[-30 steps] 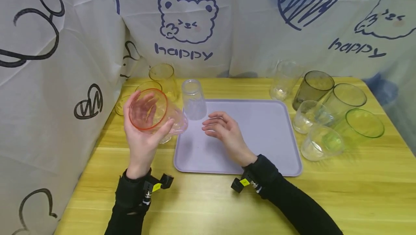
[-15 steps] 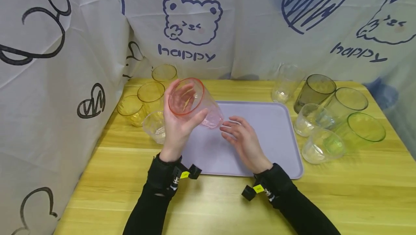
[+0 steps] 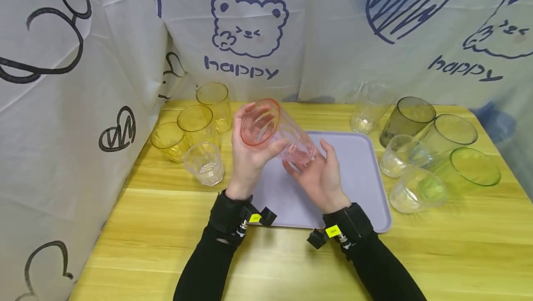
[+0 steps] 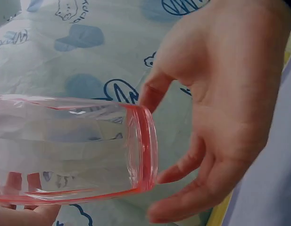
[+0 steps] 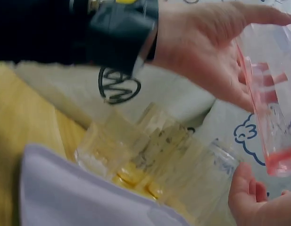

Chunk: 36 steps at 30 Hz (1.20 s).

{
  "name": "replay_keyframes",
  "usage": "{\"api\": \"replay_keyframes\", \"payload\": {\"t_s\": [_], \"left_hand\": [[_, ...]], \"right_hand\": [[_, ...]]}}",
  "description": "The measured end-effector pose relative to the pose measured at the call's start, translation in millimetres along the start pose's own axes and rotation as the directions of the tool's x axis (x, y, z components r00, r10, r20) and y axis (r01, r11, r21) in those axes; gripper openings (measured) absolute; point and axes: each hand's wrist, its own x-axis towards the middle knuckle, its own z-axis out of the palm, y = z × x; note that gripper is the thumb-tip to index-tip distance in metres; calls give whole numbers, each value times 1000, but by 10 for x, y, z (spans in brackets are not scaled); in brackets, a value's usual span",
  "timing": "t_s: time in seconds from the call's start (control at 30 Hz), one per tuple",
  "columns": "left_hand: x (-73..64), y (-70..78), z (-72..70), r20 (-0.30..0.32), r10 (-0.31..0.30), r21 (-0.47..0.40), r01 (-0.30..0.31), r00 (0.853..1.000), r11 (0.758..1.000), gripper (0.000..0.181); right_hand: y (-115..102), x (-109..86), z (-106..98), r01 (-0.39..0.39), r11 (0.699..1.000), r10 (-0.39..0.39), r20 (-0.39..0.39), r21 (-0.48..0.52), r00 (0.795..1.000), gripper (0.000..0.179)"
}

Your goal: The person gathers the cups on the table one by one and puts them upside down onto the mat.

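Observation:
My left hand (image 3: 250, 164) grips a tall clear pink tumbler (image 3: 296, 136) with a red rim, its fingers and thumb wrapped around the rim end. The tumbler is tilted over the tray, mouth toward me and base pointing right. At its base is my right hand (image 3: 322, 180), palm turned up and fingers spread. In the left wrist view, the right thumb and fingertips (image 4: 171, 175) lie right at the thick red base. The right wrist view shows the left hand (image 5: 202, 56) around the tumbler (image 5: 272, 108).
A lilac tray (image 3: 358, 190) lies beneath both hands. On the left stand yellow glasses (image 3: 195, 122) and a short clear glass (image 3: 205, 164). Along the right are a smoky glass (image 3: 408, 120), a green-rimmed glass (image 3: 474, 166) and several clear ones.
My left hand has carried the pink tumbler rightward from the left glasses to over the tray. The right hand has turned palm up and come to the tumbler's base.

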Motion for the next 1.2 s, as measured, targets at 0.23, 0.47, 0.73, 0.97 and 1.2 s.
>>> {"api": "replay_keyframes", "payload": {"t_s": [0.23,0.47,0.73,0.97,1.2], "left_hand": [[-15,-109,48,73,-1,73,-4,997,997,99],[-32,-160,39,161,-88,169,60,983,984,115],[34,-116,-113,231,-149,314,71,962,947,113],[74,-13,-207,294,-104,589,-95,950,802,115],[66,45,-219,418,-40,793,-343,908,504,113]], "right_hand": [[-24,-31,37,-41,992,34,62,122,997,61],[-10,7,7,-14,985,2,68,171,998,55],[-44,34,-16,47,993,-51,32,110,998,41],[-162,19,-48,190,976,-191,-3,-102,982,24],[-259,0,-65,353,870,-403,-83,-345,911,11]]}}
